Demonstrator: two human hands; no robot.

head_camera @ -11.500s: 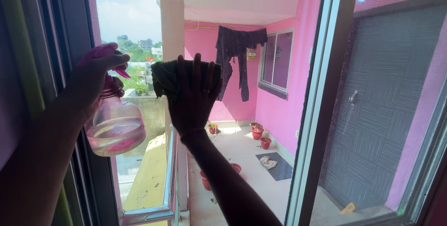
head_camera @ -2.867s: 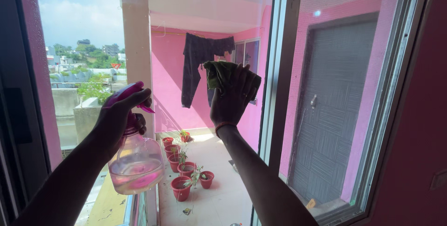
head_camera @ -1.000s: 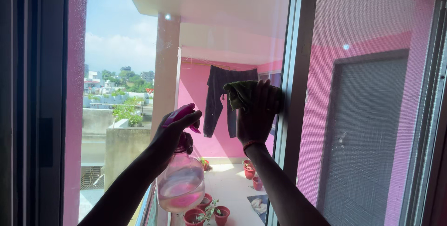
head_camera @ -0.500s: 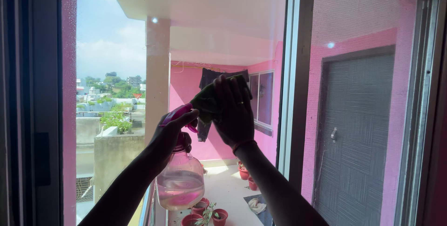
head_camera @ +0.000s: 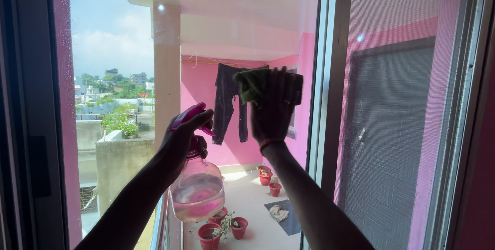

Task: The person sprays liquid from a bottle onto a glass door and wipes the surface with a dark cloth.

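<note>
View from a head camera facing a large glass window pane [head_camera: 118,33], with two bare arms raised in front of it, dark against the daylight. The left hand [head_camera: 180,139] is wrapped around the neck of a clear round plastic spray bottle with a pink trigger head [head_camera: 197,193], fingers curled tight and one finger lying along the top of the pink head. The bottle hangs upright below the hand, about a third full of clear, pink-tinted liquid. The right hand [head_camera: 271,108] is spread flat, fingers pointing up, pressing a crumpled dark green cloth [head_camera: 252,84] against the glass. The cloth sits high on the pane, close to the pale vertical window frame [head_camera: 326,100] on the right, and bunches out from under the fingertips to the left. An orange band circles the right wrist. The two hands are near each other but apart, the left one lower.

Beyond the glass lies a balcony with bright pink walls, a cream pillar [head_camera: 166,75] and a dark garment hanging on a line [head_camera: 226,103]. Small red flower pots [head_camera: 221,229] stand on the pale balcony floor, some holding green plants. To the right of the frame, a mesh screen panel [head_camera: 402,126] covers a grey textured door. Far left, trees and buildings show under a cloudy blue sky
</note>
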